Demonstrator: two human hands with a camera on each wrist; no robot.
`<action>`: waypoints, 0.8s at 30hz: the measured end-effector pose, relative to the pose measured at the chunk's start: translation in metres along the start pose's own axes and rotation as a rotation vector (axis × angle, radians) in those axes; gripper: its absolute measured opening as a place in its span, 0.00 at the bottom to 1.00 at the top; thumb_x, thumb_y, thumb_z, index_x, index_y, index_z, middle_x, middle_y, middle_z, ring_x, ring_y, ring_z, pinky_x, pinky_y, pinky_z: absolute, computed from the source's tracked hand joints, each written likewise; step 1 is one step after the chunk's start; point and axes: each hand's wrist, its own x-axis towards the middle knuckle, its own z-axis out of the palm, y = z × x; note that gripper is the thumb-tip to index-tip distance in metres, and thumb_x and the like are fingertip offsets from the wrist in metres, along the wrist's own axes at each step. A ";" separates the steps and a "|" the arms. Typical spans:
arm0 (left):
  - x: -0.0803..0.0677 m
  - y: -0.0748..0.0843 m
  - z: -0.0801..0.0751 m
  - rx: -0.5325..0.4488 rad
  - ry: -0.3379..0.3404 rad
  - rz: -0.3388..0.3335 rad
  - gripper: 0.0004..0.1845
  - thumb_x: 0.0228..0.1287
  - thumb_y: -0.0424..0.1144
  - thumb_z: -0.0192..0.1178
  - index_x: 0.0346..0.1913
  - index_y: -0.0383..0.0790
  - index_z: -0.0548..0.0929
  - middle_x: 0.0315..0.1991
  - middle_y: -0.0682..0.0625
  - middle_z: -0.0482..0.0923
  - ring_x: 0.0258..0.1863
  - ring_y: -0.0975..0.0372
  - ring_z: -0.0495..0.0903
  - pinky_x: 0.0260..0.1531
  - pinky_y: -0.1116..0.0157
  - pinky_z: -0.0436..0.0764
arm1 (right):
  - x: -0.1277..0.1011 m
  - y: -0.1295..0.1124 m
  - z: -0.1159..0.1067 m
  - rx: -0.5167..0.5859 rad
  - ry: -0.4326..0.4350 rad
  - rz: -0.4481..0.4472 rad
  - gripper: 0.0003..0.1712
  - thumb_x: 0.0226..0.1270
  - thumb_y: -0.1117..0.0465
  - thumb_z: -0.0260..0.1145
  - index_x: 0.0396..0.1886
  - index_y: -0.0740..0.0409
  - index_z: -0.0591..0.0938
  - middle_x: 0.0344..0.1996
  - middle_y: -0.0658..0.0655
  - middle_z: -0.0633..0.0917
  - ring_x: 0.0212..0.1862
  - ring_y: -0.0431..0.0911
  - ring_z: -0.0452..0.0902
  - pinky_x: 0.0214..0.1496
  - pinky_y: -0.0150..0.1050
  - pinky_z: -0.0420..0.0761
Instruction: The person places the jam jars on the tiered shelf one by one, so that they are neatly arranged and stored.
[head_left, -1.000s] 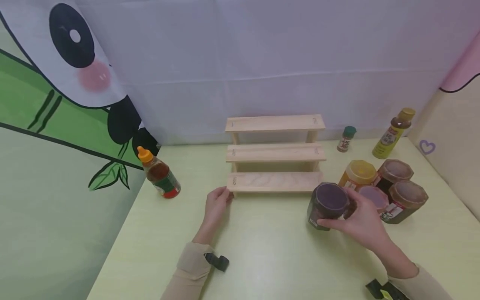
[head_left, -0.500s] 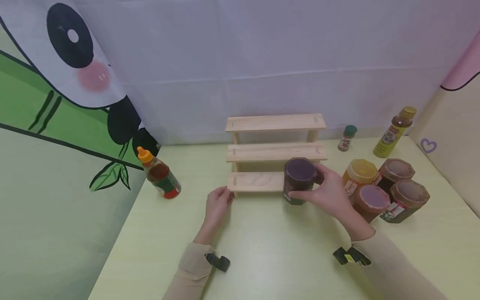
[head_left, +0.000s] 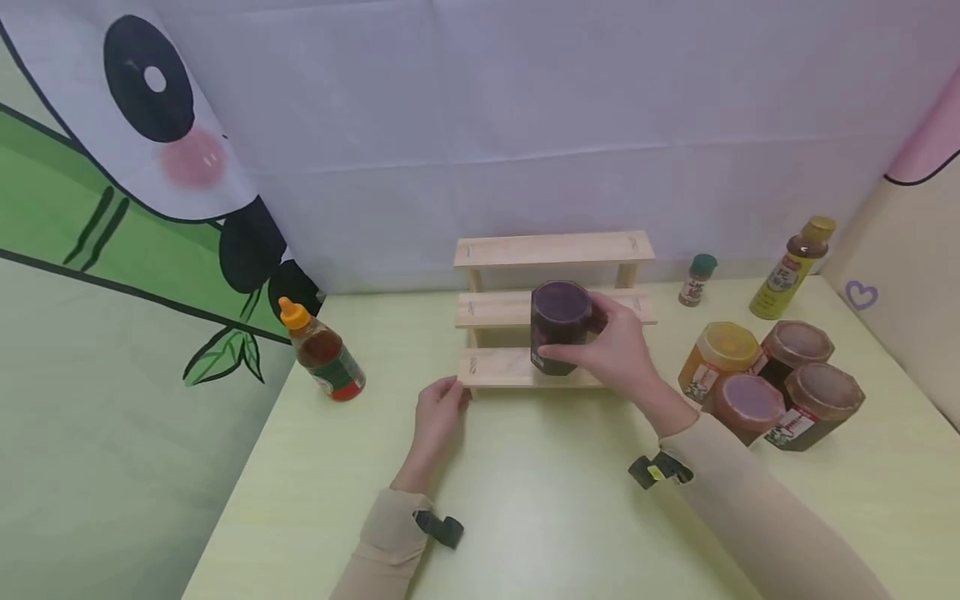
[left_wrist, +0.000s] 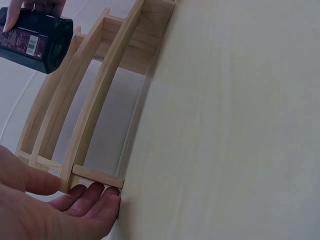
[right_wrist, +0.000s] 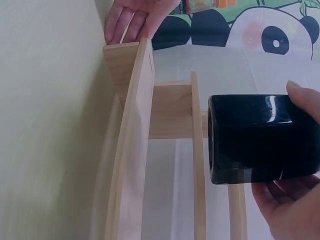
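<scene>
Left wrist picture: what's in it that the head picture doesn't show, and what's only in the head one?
Only left wrist: the bottom of the dark jar and its barcode stripes.
Only head: four more jars, an orange-capped bottle, a green-capped bottle, a gold-capped bottle and the panda picture.
Both: the right hand holding that jar, the left hand gripping the wooden rack, and the table.

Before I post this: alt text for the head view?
A person's right hand holds a dark jar, partly hiding a three-tier wooden rack; the left hand grips the rack's near left corner. Four jars and two bottles stand to the right, an orange-capped bottle to the left.
</scene>
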 end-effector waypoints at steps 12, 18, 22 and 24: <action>0.000 -0.001 0.002 -0.008 0.008 0.015 0.15 0.73 0.35 0.48 0.52 0.25 0.77 0.47 0.37 0.79 0.47 0.51 0.80 0.49 0.61 0.80 | 0.033 0.001 0.013 0.010 0.005 0.049 0.42 0.36 0.58 0.84 0.56 0.58 0.77 0.47 0.55 0.83 0.48 0.47 0.79 0.52 0.42 0.79; 0.000 0.000 0.002 -0.024 0.014 0.011 0.15 0.73 0.35 0.49 0.52 0.25 0.77 0.46 0.37 0.80 0.46 0.51 0.80 0.49 0.61 0.80 | 0.049 0.003 0.017 -0.003 0.016 0.050 0.41 0.36 0.59 0.84 0.56 0.58 0.78 0.47 0.55 0.83 0.46 0.46 0.80 0.52 0.40 0.79; -0.001 0.000 0.002 -0.009 0.014 0.015 0.15 0.73 0.36 0.49 0.52 0.27 0.78 0.46 0.38 0.80 0.46 0.52 0.80 0.49 0.61 0.80 | 0.057 0.002 0.021 -0.005 0.009 0.054 0.43 0.37 0.59 0.84 0.57 0.60 0.76 0.47 0.56 0.82 0.47 0.47 0.80 0.52 0.40 0.79; -0.002 0.000 0.002 -0.005 0.019 0.017 0.16 0.73 0.36 0.49 0.52 0.27 0.78 0.46 0.38 0.80 0.46 0.52 0.80 0.49 0.61 0.80 | 0.060 0.002 0.024 -0.006 0.006 0.056 0.43 0.37 0.59 0.84 0.57 0.59 0.76 0.48 0.56 0.82 0.47 0.47 0.79 0.52 0.40 0.79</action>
